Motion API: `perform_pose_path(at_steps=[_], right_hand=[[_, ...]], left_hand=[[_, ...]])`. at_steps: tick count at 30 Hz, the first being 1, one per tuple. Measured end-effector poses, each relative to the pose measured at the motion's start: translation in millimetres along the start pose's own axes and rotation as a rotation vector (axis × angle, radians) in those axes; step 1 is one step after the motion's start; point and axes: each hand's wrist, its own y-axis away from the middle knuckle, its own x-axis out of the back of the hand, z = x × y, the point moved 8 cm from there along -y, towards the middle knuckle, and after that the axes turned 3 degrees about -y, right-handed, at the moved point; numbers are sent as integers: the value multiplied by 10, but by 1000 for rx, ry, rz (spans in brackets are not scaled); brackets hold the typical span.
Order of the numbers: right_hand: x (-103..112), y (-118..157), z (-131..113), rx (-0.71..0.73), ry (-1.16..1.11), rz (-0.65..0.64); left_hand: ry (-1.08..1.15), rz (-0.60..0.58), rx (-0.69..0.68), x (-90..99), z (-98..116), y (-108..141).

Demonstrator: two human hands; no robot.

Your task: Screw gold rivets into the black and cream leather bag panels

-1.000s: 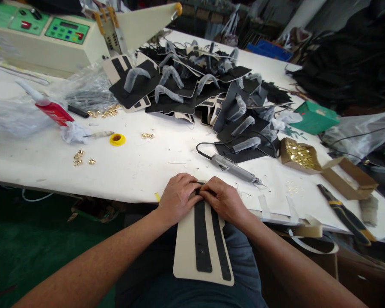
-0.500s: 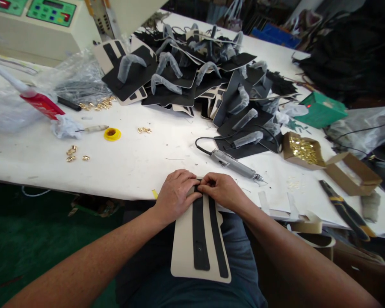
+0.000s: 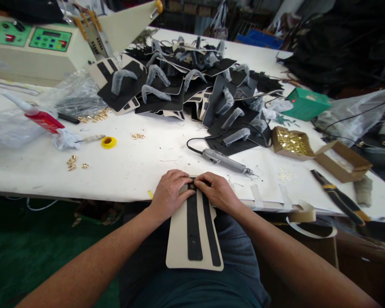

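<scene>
- Beige panel (image 3: 179, 234), two black strips (image 3: 193, 220) on it: above the person's lap, far end at the white table's (image 3: 137, 173) edge.
- Left hand (image 3: 170, 192): clamped on the panel's far left edge.
- Right hand (image 3: 216, 192): at the panel's far right, fingertips together beside a round fitting (image 3: 192, 186); cannot tell whether they pinch anything.
- Grey corded tool (image 3: 223, 161): beyond the panel, rightward.
- Pliers (image 3: 337, 199): well right of the panel.

Soft light brightens the white tabletop (image 3: 134, 160), while the floor (image 3: 48, 244) is dim and edges smear.
</scene>
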Motion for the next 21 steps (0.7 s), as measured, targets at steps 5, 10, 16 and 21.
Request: perform_pose_path(at_steps=[5, 10, 16, 21], right_hand=[[51, -8, 77, -23, 3, 83], [36, -70, 4, -3, 185, 46], [98, -136, -29, -42, 293, -57], [105, -172, -87, 84, 364, -61]], left_hand=[[2, 5, -4, -15, 12, 7], [-33, 32, 72, 19, -23, 4], [-59, -56, 206, 103, -33, -63], [87, -36, 390, 118, -120, -82]])
